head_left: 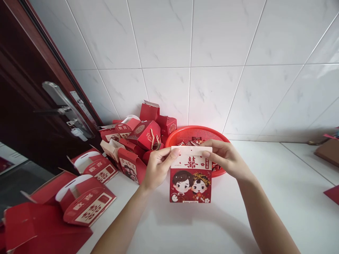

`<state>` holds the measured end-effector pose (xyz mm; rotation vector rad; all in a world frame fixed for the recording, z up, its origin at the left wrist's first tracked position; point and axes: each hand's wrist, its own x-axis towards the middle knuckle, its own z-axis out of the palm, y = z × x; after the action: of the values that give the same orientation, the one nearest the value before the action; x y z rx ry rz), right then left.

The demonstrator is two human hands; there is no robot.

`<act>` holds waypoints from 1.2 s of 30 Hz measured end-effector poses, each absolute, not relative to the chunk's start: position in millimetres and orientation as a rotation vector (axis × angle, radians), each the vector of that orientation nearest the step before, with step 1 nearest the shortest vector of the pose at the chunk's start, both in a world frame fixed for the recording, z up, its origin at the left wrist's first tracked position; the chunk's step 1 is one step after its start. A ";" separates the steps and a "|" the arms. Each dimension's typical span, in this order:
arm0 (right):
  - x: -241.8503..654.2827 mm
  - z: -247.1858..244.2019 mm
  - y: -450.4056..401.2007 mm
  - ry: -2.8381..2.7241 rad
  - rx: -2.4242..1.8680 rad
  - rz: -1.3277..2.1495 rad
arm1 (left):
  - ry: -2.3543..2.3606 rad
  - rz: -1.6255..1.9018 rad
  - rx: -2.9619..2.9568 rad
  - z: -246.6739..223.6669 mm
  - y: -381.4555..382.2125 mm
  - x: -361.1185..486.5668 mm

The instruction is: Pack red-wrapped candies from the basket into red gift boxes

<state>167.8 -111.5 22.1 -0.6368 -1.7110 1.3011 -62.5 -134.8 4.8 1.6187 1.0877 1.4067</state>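
Observation:
A red and white candy box [191,185] with a cartoon couple printed on its front hangs upright between my two hands, above the white surface. My left hand [159,165] pinches its top left corner, thumb in front. At the top right edge, my right hand [224,157] grips with the thumb in front and the fingers behind. Right behind the box stands a red plastic basket [197,129] holding wrapped candies [194,141]; the box and my right hand cover part of it.
Several red gift boxes [144,134] are heaped left of the basket. More boxes [88,208] and red folded card [31,225] lie at the near left. A dark door with a metal handle [63,111] stands on the left. A tiled wall [166,46] closes the back. Far right lies a brown box [328,151].

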 end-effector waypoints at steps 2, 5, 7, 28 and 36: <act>169.1 23.2 -113.3 -1.755 -0.652 1.257 | 1.060 1.418 1.601 4.0 -134.9 -61.3; 170.8 24.0 -116.3 -1.782 -0.699 1.153 | 0.985 1.416 1.563 2.2 -134.7 -57.9; 174.1 25.5 -117.8 -1.779 -0.728 1.102 | 0.915 1.383 1.545 0.1 -133.6 -55.1; 331.6 37.8 -119.6 -0.941 -1.034 -0.366 | 1.221 1.087 2.628 -84.7 -109.5 -15.5; 400.8 -5.3 -151.2 -0.860 -1.544 -0.149 | 1.243 1.100 2.720 -88.2 -107.2 -14.7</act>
<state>400.8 -151.2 -5.3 -1.5442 -0.8600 -0.1492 -14.7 -107.2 -88.2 2.7203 1.2426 1.1004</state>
